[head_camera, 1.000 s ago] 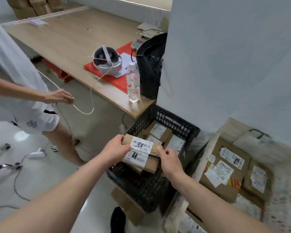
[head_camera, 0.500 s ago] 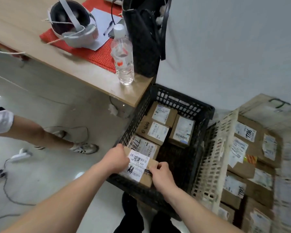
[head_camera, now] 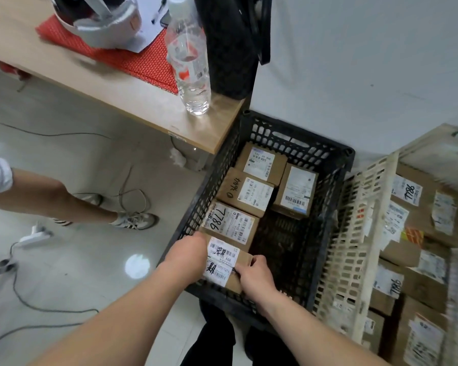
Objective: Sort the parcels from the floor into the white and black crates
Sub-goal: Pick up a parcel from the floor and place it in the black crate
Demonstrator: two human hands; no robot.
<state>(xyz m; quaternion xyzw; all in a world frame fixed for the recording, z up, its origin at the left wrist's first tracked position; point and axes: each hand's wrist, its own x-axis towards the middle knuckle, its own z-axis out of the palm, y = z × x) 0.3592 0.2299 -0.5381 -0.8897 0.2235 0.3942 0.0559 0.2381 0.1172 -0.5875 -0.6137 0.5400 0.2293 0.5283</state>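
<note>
A small cardboard parcel (head_camera: 224, 261) with white barcode labels sits low inside the black crate (head_camera: 299, 143), at its near left corner. My left hand (head_camera: 188, 256) grips its left end and my right hand (head_camera: 253, 276) grips its right end. Several labelled parcels lie in the black crate beyond it, the nearest marked 7786 (head_camera: 228, 224). The white crate (head_camera: 354, 239) stands to the right, touching the black one, packed with larger brown parcels (head_camera: 418, 207).
A wooden table (head_camera: 132, 101) overhangs the black crate's far left corner, carrying a water bottle (head_camera: 189, 62), a black bag (head_camera: 230, 40), a red mat and a headset. Another person's leg (head_camera: 72, 204) stands left on the tiled floor among cables (head_camera: 37, 307).
Both hands have lowered the parcel from above the black crate's near rim down into its near left corner. The view has tilted downward, closer to the crates.
</note>
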